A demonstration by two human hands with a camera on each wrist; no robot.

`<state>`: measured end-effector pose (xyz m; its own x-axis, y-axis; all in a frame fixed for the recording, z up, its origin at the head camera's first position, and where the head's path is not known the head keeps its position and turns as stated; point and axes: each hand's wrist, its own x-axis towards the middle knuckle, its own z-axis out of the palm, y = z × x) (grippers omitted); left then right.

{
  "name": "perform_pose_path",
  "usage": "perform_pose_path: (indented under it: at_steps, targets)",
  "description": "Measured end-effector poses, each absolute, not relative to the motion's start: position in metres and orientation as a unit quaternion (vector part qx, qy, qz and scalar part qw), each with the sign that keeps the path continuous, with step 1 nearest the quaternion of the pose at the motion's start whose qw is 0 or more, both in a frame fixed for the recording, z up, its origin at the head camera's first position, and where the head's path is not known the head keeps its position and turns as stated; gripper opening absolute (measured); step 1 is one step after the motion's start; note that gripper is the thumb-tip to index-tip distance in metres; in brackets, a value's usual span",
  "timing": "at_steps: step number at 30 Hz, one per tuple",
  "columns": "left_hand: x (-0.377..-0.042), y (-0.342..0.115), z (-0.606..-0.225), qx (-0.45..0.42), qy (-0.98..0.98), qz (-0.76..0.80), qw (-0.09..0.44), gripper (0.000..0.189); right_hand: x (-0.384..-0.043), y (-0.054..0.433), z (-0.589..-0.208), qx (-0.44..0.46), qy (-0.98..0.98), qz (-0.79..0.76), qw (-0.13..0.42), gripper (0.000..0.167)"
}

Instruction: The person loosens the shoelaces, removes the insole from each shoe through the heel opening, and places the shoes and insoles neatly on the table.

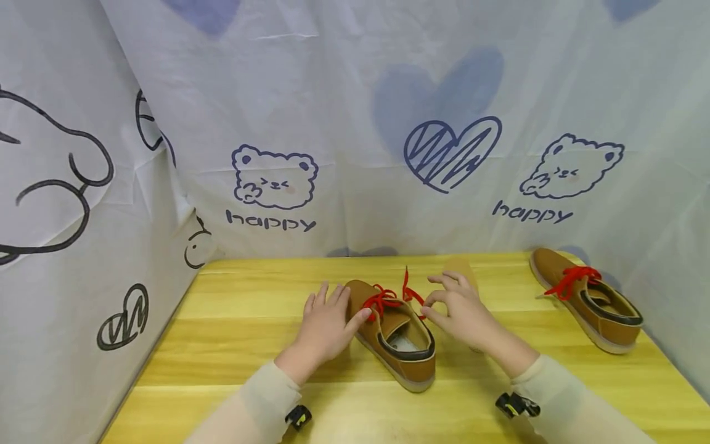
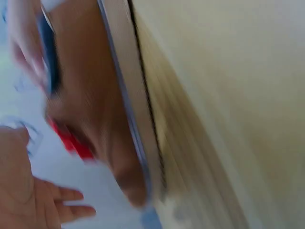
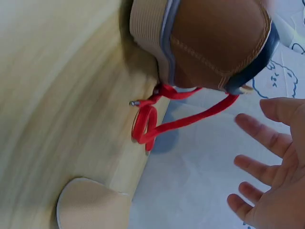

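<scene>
A brown lace-up shoe (image 1: 407, 368) stands on the table, toe pointing away and to the left. Its red shoelace (image 1: 381, 300) crosses the front, and a loose stretch trails onto the table on the right, where the right wrist view shows the lace (image 3: 190, 120) with a metal tip. My left hand (image 1: 327, 327) is spread beside the toe, thumb near the lacing. In the blurred left wrist view that hand (image 2: 28, 195) has straight fingers. To the right of the shoe's opening is my right hand (image 1: 457, 311). Its fingers (image 3: 259, 170) are parted, with nothing between them.
A second brown shoe (image 1: 616, 327) with tied red laces stands at the table's right side. Behind my right hand lies a flat tan insole-shaped piece (image 1: 460, 266). White printed cloth (image 1: 355, 185) hangs along the back and left of the wooden table (image 1: 233, 345).
</scene>
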<state>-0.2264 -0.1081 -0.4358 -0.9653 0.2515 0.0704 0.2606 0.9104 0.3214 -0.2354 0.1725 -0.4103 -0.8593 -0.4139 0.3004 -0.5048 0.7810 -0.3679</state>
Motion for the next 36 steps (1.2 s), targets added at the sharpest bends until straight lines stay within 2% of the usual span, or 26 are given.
perform_pose_path:
  at_steps: [4, 11, 16, 24, 36]
  targets:
    - [-0.205, -0.091, -0.432, -0.119, -0.976, -0.178, 0.027, 0.086, -0.241, 0.174, -0.412, 0.258, -0.934, 0.225, 0.105, 0.006]
    - [-0.196, -0.075, -0.439, -0.101, -0.976, -0.191, -0.009, 0.089, -0.248, 0.169, -0.424, 0.274, -0.936, 0.204, 0.087, 0.011]
    - [-0.198, -0.076, -0.445, -0.091, -0.973, -0.207, -0.036, 0.091, -0.247, 0.165, -0.430, 0.288, -0.931, 0.207, 0.087, 0.011]
    - [-0.207, -0.083, -0.447, -0.095, -0.969, -0.223, -0.047, 0.085, -0.244, 0.158, -0.429, 0.293, -0.928, 0.209, 0.097, 0.010]
    - [-0.235, -0.111, -0.453, -0.188, -0.961, -0.196, -0.045, 0.077, -0.237, 0.144, -0.430, 0.294, -0.925, 0.202, 0.132, 0.013]
